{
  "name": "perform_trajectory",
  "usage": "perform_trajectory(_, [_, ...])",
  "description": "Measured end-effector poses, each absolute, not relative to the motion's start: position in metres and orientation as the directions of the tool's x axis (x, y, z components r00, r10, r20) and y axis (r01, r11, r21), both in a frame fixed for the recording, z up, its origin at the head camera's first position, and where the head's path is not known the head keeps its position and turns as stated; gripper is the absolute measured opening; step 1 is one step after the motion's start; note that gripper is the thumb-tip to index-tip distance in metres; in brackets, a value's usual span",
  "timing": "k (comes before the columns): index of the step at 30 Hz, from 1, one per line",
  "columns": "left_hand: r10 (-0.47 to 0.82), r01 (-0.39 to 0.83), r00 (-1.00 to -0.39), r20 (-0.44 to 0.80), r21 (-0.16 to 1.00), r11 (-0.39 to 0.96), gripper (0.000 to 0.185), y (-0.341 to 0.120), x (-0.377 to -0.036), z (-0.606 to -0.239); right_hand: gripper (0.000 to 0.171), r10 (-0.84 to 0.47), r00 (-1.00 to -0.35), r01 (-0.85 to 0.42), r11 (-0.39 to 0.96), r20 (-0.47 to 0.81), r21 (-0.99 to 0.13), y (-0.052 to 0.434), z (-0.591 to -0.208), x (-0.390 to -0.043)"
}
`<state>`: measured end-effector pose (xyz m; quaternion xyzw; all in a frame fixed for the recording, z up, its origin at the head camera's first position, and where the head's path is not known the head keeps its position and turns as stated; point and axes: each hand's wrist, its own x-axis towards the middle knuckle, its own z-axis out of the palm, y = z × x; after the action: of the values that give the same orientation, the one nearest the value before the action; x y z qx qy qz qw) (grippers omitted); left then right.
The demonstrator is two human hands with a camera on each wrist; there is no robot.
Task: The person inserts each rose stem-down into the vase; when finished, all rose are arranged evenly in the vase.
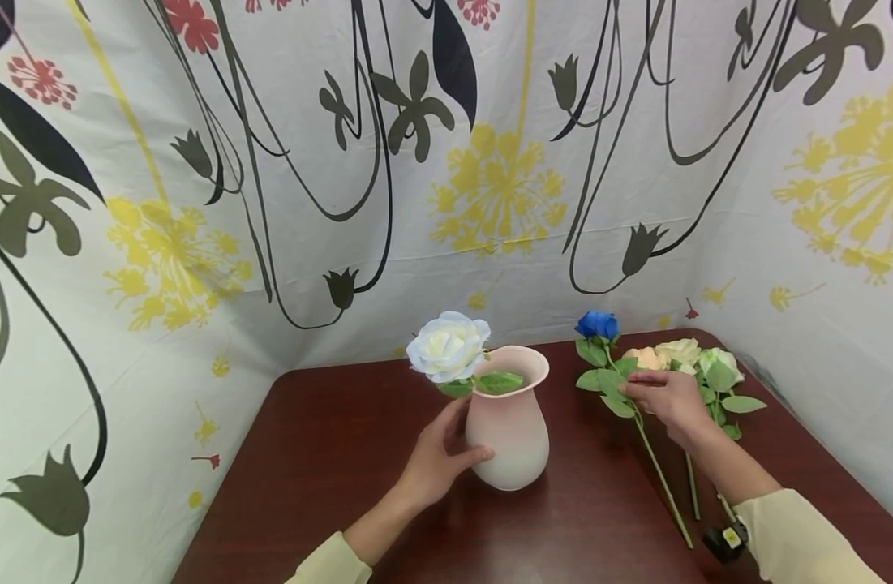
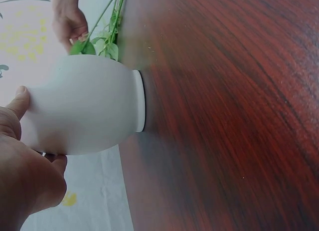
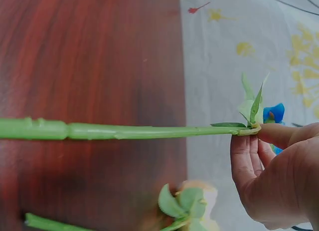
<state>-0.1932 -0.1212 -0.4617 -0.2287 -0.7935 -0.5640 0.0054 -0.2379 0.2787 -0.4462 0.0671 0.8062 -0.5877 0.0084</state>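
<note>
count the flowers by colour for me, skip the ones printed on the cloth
White flower, in the vase: 1
Blue flower, held in the right hand: 1
Peach flower: 1
Cream flower: 1
Pale green flower: 1
Total: 5

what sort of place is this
Probably an indoor corner, perhaps a makeshift booth: a wrinkled flower-patterned covering lines the back and both sides of a reddish-brown table, where the left hand holds a pale vase.
</note>
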Motion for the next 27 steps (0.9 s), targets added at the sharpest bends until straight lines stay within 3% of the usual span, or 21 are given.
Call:
perform_trajectory(10, [0.366, 0.378, -0.888, 0.278, 0.894, 0.239, 0.076, -0.121, -0.194, -0.462, 0.057, 0.144, -0.989, 0.008, 0.26, 0.031, -0.966, 0.267, -0.414, -0.234])
perform_trajectory(13, [0.365, 0.38, -0.887, 0.281, 0.894, 0.236, 0.076, -0.121, -0.194, -0.462, 0.047, 0.152, -0.987, -0.032, 0.164, 0.058, -0.986, 0.265, -0.405, -0.232])
perform_trajectory(18, [0.362, 0.375, -0.89, 0.277, 0.897, 0.234, 0.076, -0.121, -0.194, -0.462, 0.015, 0.169, -0.979, -0.121, -0.058, 0.11, -0.991, 0.264, -0.393, -0.227])
perform_trajectory(27, [0.356, 0.365, -0.896, 0.266, 0.898, 0.247, 0.077, -0.121, -0.194, -0.461, 0.011, 0.189, -0.967, -0.219, -0.282, 0.17, -0.934, 0.26, -0.37, -0.219])
